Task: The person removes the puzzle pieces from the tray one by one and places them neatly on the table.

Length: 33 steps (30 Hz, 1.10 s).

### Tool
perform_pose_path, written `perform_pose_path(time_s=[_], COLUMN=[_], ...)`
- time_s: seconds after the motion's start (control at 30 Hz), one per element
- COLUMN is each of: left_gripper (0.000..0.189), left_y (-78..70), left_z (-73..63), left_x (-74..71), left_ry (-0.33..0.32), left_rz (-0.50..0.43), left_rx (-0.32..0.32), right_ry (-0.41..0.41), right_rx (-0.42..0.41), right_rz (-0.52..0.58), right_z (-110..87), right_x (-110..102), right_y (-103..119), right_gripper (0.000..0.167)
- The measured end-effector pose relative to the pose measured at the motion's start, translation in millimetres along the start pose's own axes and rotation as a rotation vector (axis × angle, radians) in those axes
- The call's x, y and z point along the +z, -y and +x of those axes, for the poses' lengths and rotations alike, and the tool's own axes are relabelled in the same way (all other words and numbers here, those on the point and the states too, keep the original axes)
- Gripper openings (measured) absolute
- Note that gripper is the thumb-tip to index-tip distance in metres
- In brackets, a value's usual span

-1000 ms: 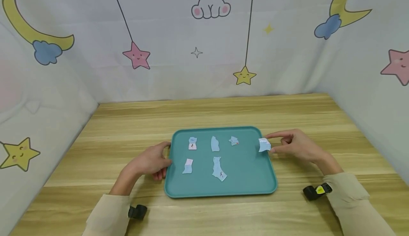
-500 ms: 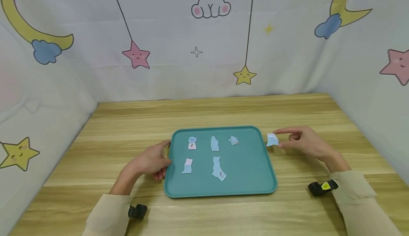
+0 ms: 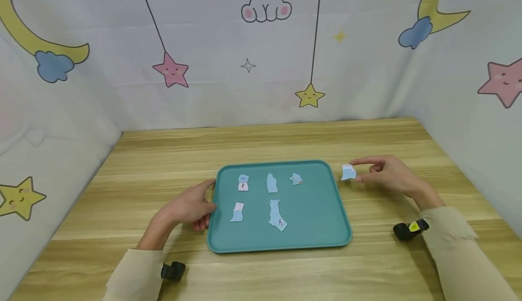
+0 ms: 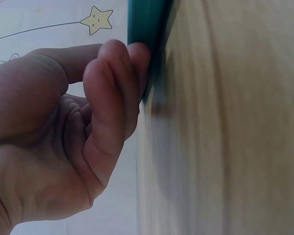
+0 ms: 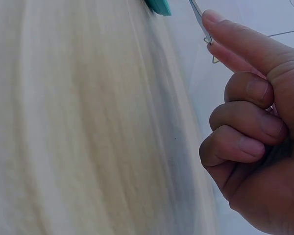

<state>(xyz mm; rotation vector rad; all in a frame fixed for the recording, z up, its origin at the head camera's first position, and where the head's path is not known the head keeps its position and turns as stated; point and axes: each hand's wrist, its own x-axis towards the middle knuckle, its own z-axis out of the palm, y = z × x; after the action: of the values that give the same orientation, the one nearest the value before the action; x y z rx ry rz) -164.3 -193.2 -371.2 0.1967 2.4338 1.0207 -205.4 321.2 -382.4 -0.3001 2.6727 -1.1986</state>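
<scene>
A torn piece of light-blue and white paper (image 3: 348, 172) is pinched between the thumb and index finger of my right hand (image 3: 391, 174), just beyond the tray's right rim. In the right wrist view the scrap (image 5: 198, 19) appears nearly edge-on, the other fingers curled into the palm. At the left rim of the teal tray (image 3: 314, 219), my left hand (image 3: 187, 206) holds the edge with thumb and fingers. The left wrist view shows its curled fingertips against the tray's side (image 4: 146, 22). Several torn paper pieces (image 3: 277, 215) lie apart in two rows on the tray.
The tray rests on a wood-grain table (image 3: 269, 144). A white curtain (image 3: 212, 97) with printed moons and stars hangs behind and at both sides. Each wrist bears a black camera (image 3: 408, 230).
My right hand has carried the paper piece rightward off the tray, past its right rim, and slightly farther back. The left hand stays at the tray's left edge. The head view shifts slightly.
</scene>
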Motion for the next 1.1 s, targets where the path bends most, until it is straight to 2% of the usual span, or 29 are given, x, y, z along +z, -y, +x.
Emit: perform_pose_path(time_s=[0.3, 0.53, 1.1], left_gripper=[0.08, 0.08, 0.08], left_y=[-1.0, -0.6, 0.4], left_z=[-1.4, -2.1, -3.3], left_x=[-0.6, 0.3, 1.5], left_ry=[0.002, 0.001, -0.004], left_rz=[-0.004, -0.007, -0.01], left_rx=[0.004, -0.001, -0.003], right_ry=[0.017, 0.049, 0.077], right_rx=[0.042, 0.079, 0.084], right_rz=[-0.01, 0.022, 0.013], right_z=[9.9, 14.2, 28.3], right_x=[-5.4, -8.7, -11.1], right_y=[-2.6, -7.5, -8.5], right_gripper=[0.055, 0.059, 0.057])
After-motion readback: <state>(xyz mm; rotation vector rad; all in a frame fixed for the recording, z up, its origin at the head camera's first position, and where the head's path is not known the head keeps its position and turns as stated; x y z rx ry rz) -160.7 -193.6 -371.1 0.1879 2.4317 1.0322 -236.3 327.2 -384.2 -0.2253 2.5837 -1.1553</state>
